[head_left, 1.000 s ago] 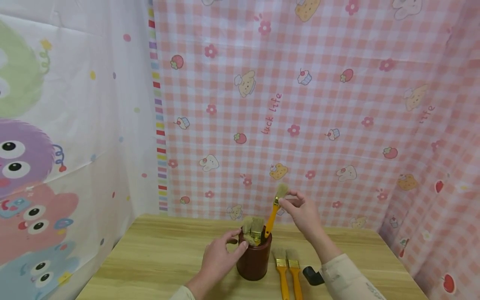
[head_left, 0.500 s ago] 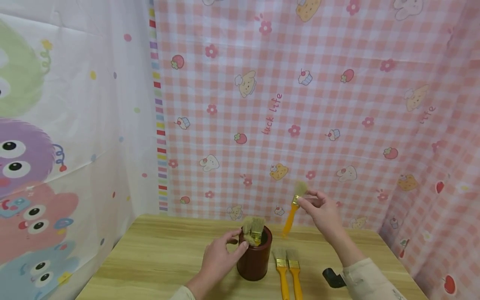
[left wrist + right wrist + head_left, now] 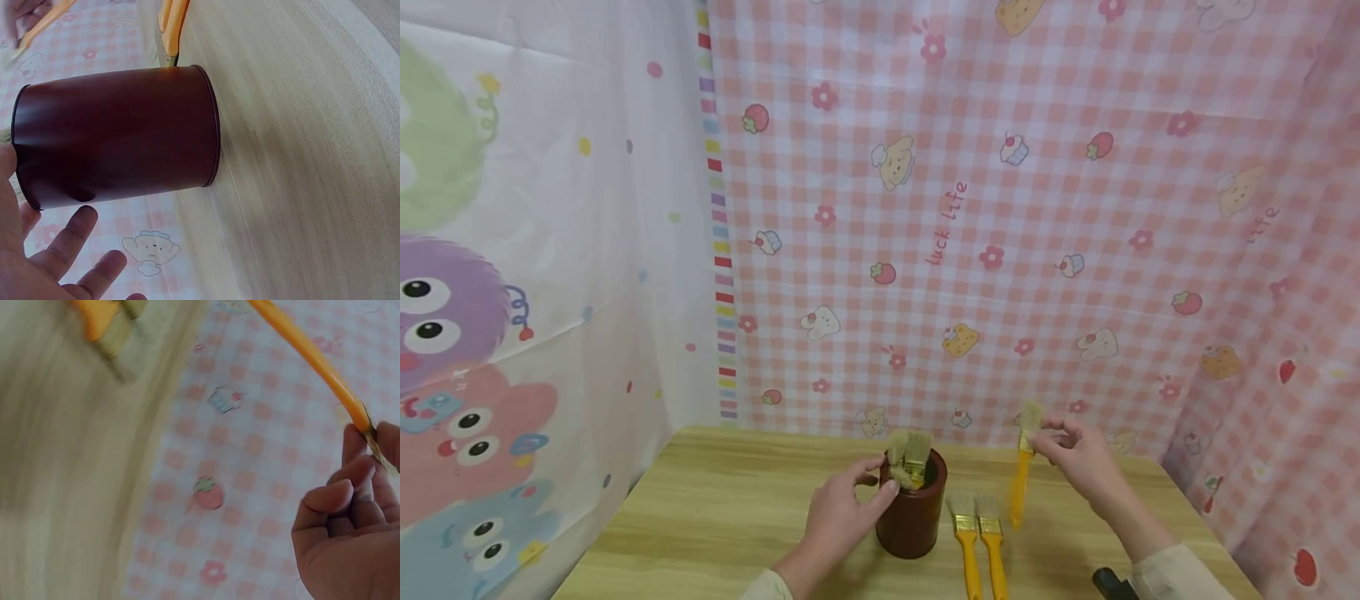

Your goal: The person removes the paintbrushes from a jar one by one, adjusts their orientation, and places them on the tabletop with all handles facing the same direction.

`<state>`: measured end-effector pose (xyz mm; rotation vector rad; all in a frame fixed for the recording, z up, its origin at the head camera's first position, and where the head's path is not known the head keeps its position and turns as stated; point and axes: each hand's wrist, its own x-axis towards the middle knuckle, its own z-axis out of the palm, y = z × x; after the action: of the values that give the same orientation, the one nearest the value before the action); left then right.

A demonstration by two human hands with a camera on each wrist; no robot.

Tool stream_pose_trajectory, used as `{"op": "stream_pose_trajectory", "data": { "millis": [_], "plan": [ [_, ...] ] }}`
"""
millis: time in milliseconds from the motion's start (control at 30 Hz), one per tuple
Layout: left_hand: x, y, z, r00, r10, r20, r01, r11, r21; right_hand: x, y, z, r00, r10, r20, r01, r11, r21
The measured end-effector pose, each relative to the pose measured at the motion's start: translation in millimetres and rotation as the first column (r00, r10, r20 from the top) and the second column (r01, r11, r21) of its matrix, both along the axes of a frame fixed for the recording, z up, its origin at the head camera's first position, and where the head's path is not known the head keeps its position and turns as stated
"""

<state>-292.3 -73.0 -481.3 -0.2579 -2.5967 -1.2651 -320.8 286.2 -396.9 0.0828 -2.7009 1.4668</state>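
My right hand [image 3: 1078,458] pinches a paintbrush [image 3: 1020,483] near its metal ferrule, bristles up and orange handle hanging down above the table. In the right wrist view, thumb and fingers meet at the end of that orange handle [image 3: 312,356]. A dark red-brown cylindrical brush pot [image 3: 910,525] stands upright on the table. My left hand [image 3: 842,508] holds it at the rim, thumb on the near side and fingers on the left. Bristle heads of other brushes [image 3: 915,454] stick out of the pot; their handles are hidden inside.
Two orange-handled paintbrushes [image 3: 981,533] lie side by side on the wooden table [image 3: 700,517], just right of the pot. A black object [image 3: 1112,583] shows beside the right sleeve. A pink checked curtain [image 3: 880,208] hangs behind the table.
My right hand has lifted the paintbrush out of the pot, carried it right, then lowered it beyond the two lying brushes. The left hand stays on the pot.
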Motion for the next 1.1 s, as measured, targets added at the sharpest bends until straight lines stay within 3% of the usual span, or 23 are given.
{"op": "stream_pose_trajectory", "data": {
  "millis": [233,433,700,1100],
  "plan": [
    [0.3,0.4,0.3,1.000,-0.003,0.017,0.003,1.000,0.007,-2.8,21.2,-30.4,0.980,0.014,0.199,-0.022,0.999,0.037],
    [1.2,-0.1,0.9,1.000,-0.007,0.008,0.007,1.000,0.002,-7.8,23.4,-66.1,0.961,0.045,0.274,-0.061,0.997,0.052],
    [1.0,0.2,0.2,1.000,-0.009,-0.007,0.009,1.000,-0.008,-11.9,13.3,-98.3,0.958,0.073,0.277,-0.084,0.996,0.026],
    [1.5,1.2,1.1,1.000,-0.003,0.005,0.003,1.000,-0.009,-15.5,3.1,-108.7,0.965,0.030,0.259,-0.037,0.999,0.025]
  ]
}}
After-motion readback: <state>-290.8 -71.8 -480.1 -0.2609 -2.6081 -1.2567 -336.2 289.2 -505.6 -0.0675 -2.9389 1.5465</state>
